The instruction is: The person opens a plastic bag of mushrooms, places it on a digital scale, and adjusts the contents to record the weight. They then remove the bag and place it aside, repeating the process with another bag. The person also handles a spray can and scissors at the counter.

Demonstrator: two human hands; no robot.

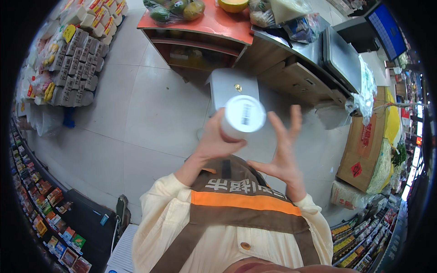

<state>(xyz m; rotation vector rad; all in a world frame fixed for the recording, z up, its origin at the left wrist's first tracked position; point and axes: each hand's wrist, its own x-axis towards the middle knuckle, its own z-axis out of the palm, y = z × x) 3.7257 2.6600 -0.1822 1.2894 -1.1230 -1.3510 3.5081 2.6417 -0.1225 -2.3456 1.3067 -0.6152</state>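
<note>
A white cylindrical container (pixel 244 114) with a barcode on its round end is held up in front of my chest. My left hand (pixel 218 138) grips it around the side. My right hand (pixel 284 146) is just to the right of it, fingers spread and slightly blurred, with nothing in them. Below both hands lies the brown apron (pixel 245 208) with an orange stripe and printed writing. A grey-white plastic stool (pixel 220 85) stands on the floor beyond the container.
Egg cartons (pixel 76 68) are stacked at the far left. A red-topped counter (pixel 218 25) bears bagged fruit; a metal-topped desk (pixel 304 51) adjoins it. Cardboard boxes (pixel 358 153) stand at right. Packaged goods fill racks (pixel 85 204) at lower left and lower right.
</note>
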